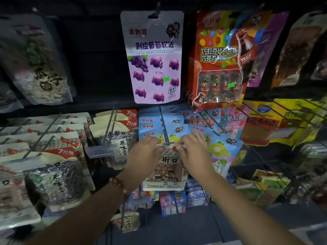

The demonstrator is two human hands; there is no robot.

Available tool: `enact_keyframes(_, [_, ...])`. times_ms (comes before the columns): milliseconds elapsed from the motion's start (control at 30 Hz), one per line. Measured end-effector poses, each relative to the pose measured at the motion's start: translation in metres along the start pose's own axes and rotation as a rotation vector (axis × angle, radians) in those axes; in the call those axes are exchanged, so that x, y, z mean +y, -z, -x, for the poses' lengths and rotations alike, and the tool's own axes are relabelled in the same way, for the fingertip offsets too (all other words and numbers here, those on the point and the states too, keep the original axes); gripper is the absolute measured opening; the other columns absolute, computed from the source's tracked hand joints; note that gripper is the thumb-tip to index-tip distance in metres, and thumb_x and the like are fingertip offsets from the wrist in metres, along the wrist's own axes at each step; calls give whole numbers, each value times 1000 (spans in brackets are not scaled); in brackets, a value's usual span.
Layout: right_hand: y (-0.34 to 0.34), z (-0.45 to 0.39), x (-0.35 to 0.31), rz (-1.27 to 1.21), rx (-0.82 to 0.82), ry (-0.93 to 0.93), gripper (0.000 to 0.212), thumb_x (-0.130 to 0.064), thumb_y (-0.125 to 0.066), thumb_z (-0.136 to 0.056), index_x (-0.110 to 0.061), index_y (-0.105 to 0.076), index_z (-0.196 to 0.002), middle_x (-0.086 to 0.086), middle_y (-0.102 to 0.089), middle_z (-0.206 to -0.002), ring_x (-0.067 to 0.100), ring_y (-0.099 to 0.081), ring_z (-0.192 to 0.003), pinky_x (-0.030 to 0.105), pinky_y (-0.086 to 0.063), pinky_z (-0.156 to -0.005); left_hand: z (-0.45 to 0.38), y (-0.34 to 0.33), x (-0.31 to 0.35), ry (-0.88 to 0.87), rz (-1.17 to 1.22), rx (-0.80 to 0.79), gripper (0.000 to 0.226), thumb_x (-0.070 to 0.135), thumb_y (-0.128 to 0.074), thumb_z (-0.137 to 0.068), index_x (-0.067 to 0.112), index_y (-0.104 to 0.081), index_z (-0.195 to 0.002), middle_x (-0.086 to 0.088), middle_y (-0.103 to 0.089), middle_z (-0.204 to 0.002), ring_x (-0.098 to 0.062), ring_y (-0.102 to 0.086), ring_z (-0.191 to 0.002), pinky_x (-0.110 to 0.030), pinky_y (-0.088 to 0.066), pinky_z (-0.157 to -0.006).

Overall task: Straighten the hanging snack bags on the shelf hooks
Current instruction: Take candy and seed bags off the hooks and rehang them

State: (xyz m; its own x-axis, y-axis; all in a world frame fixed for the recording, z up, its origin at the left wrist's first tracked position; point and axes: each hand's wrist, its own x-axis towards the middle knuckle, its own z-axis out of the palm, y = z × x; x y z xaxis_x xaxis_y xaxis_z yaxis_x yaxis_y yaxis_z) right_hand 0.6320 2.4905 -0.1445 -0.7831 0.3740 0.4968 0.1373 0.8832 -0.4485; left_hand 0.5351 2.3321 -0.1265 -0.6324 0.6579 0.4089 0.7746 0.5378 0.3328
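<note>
A cream snack bag (165, 171) with black characters and a brown picture hangs at the tip of a metal hook (165, 138) in the middle row. My left hand (144, 152) pinches its top left corner. My right hand (192, 147) pinches its top right corner. Both hands hold the bag's upper edge right at the hook's end bar. Behind it, several blue lemon-candy bags (155, 126) hang on the same hook. The hole in the cream bag is hidden by my fingers.
A purple grape-candy bag (154, 57) hangs above, with a red chocolate-bean bag (219, 61) to its right. Silver and cream seed bags (58, 151) fill the hooks at left. Bare wire hooks (265, 119) stick out at right over yellow packs (290, 121).
</note>
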Motion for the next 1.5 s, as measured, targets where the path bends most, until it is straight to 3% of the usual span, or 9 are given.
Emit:
enact_keyframes(100, [5,13,-6,-113,49,7,13,-26,-64,-94,-16,-60,-86,-6,-57,-91,13,-46,-100,32,-39,-96,17,9,1,7,53,-7,18,36,-51,-101,22,-61,-99,8,-58,-88,-14,-53,-77,-31,-38,-62])
enact_keyframes(200, [5,27,-16,-209,38,-6,11,-23,-65,-93,-16,-59,-87,-6,-57,-90,12,-48,-92,25,-37,-80,37,14,-2,34,131,1,14,31,-57,-99,21,-65,-100,6,-63,-88,-16,-56,-78,-29,-37,-62])
enact_keyframes(467, [-8,40,-52,-392,-71,12,7,-26,-61,-92,-22,-58,-88,-11,-55,-92,7,-53,-90,20,-42,-76,81,35,-20,104,131,76,17,25,-58,-95,19,-69,-106,3,-69,-100,-13,-58,-89,-26,-48,-70])
enact_keyframes(700, [-38,45,-92,-515,-189,-9,13,-20,-64,-94,-25,-57,-84,-12,-54,-87,8,-56,-84,24,-44,-72,111,60,-55,180,140,-33,32,28,-56,-99,34,-61,-130,14,-64,-101,-6,-52,-85,-7,-32,-67])
enact_keyframes(833, [-55,47,-113,-517,-208,-37,16,-16,-66,-92,-26,-57,-82,-11,-56,-86,8,-58,-83,27,-45,-73,123,70,-82,221,184,-99,30,33,-58,-98,35,-63,-127,15,-67,-110,-5,-62,-92,-21,-48,-73])
enact_keyframes(1000, [-66,49,-142,-495,-203,-57,17,-18,-65,-93,-28,-56,-82,-12,-55,-86,7,-56,-82,17,-41,-65,124,87,-111,255,250,-199,31,39,-58,-97,39,-62,-128,17,-64,-123,-3,-60,-106,-23,-49,-87])
enact_keyframes(1133, [-71,47,-162,-484,-168,-99,15,-18,-66,-93,-26,-58,-83,-11,-57,-89,6,-56,-82,21,-44,-65,120,97,-125,231,256,-154,27,42,-60,-96,29,-69,-118,12,-70,-106,0,-58,-79,-14,-44,-67])
enact_keyframes(1333, [-72,41,-184,-382,-121,-75,10,-21,-69,-90,-23,-62,-83,-16,-54,-89,2,-54,-87,21,-44,-70,116,108,-144,176,307,-85,15,35,-61,-96,27,-73,-100,15,-68,-87,0,-60,-73,-21,-46,-64])
enact_keyframes(1500, [-70,37,-193,-300,-78,-84,9,-25,-74,-86,-23,-67,-82,-16,-50,-103,1,-50,-103,4,-36,-79,110,112,-154,165,357,-39,14,34,-64,-94,27,-75,-99,21,-67,-83,6,-60,-72,-19,-47,-64])
